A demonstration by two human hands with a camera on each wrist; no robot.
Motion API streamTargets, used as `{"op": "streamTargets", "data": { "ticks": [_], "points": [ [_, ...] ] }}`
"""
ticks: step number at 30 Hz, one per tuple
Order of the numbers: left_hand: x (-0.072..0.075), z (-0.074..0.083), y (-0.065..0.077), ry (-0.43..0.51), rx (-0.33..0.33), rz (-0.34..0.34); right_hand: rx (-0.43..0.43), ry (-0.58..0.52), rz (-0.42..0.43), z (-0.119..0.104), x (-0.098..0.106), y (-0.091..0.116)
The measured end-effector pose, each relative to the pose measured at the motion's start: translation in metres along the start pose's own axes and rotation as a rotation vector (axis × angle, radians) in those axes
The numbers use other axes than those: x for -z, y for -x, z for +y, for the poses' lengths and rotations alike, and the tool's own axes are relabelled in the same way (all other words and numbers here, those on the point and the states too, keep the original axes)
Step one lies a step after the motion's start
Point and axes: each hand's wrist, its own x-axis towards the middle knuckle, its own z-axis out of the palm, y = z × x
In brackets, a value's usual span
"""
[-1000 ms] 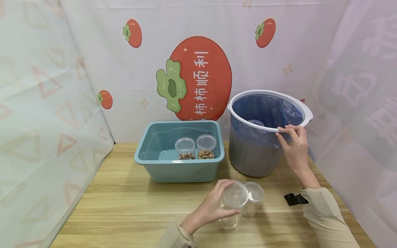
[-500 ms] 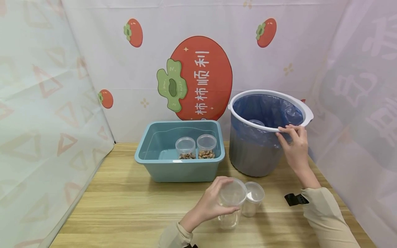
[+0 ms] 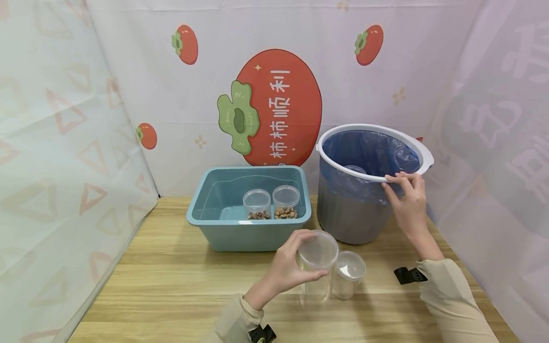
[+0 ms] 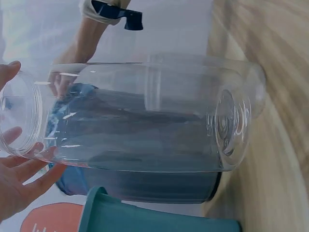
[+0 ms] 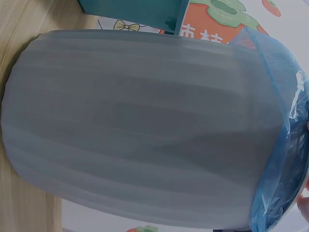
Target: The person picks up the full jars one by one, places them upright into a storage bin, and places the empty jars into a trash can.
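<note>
In the head view my left hand (image 3: 285, 267) grips a tall clear jar (image 3: 318, 255) near its top, thumb on the near side and fingers round the far side. Nothing shows inside this jar in the left wrist view, where its base (image 4: 227, 125) stands off the wood. A second, smaller-looking clear jar (image 3: 349, 274) stands on the table just to its right. My right hand (image 3: 407, 200) pinches the white rim (image 3: 373, 179) of a grey trash can (image 3: 356, 216) lined with a blue bag (image 3: 369, 147). Part of a clear lidded container (image 3: 355, 169) shows inside the can.
Left of the trash can stands a blue-green tub (image 3: 250, 238). Two clear jars, one (image 3: 257, 202) beside the other (image 3: 286, 202), sit in its right half with brown nut-like pieces in them. Printed cloth (image 3: 201, 95) walls the wooden table (image 3: 180, 286) at the back and sides.
My left hand has raised the tall jar and moved it slightly left and away from me. The right hand stays on the can's rim.
</note>
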Motion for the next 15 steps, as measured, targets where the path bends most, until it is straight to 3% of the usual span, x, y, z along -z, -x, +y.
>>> {"op": "streamTargets", "data": {
  "ticks": [15],
  "points": [
    [0.031,0.014,-0.03,0.018,0.006,0.159,-0.002,0.009,-0.01,0.001,0.0,0.0]
  ]
}}
